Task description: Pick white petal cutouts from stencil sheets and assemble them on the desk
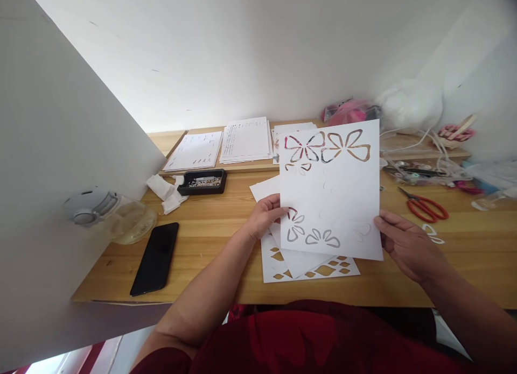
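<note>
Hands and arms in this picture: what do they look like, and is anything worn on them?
The left hand and right hand are human and ungloved, with no watch or bracelet showing. The left forearm is bare below a dark red sleeve; the right forearm is bare as far as it shows. No cables or markings are visible on them.

A dark red shirt (283, 339) fills six o'clock, mottled with brighter red, soft-edged patches. Its left sleeve (165, 361), at seven o'clock, is deep maroon and ends above the elbow. The left hand (264, 216) and right hand (410, 246) are bare.
</note>
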`<action>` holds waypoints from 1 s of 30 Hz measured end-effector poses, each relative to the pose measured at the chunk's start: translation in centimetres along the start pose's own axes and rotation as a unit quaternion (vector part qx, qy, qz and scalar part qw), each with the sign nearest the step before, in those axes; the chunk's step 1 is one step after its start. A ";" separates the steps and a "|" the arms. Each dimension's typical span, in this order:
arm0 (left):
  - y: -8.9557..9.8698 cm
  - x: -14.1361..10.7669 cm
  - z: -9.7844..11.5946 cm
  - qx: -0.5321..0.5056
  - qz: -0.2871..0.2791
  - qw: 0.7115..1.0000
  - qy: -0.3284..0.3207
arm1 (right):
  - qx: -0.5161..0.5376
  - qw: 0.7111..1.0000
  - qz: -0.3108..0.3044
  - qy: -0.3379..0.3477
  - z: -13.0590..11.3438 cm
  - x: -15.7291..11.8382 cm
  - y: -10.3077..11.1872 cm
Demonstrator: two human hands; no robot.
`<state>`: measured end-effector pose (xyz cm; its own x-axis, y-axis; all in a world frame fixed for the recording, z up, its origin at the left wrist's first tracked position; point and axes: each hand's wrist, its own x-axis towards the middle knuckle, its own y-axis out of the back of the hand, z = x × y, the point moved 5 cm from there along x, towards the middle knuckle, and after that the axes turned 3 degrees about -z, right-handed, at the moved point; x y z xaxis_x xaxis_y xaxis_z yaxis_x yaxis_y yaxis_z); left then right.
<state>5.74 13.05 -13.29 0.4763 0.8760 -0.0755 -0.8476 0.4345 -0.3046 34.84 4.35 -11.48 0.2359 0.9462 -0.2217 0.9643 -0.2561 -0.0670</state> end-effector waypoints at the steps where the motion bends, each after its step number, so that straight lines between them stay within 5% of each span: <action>1: -0.1 0.0 0.0 0.005 -0.005 1.000 0.002 | -0.001 1.000 -0.001 0.001 -0.1 0.0 0.0; 23: -0.3 0.1 -0.6 0.060 -0.032 0.998 0.009 | 0.062 0.998 -0.017 -0.012 -0.5 -0.1 -0.1; 30: -0.1 0.3 0.0 0.050 -0.013 0.998 -0.042 | 0.050 0.999 -0.018 0.002 -0.8 0.1 -0.1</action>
<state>5.99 13.26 -13.26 0.4799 0.8772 0.0127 -0.8565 0.4717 -0.2095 34.87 4.59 -10.76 0.2017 0.9560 -0.2130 0.9553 -0.2400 -0.1726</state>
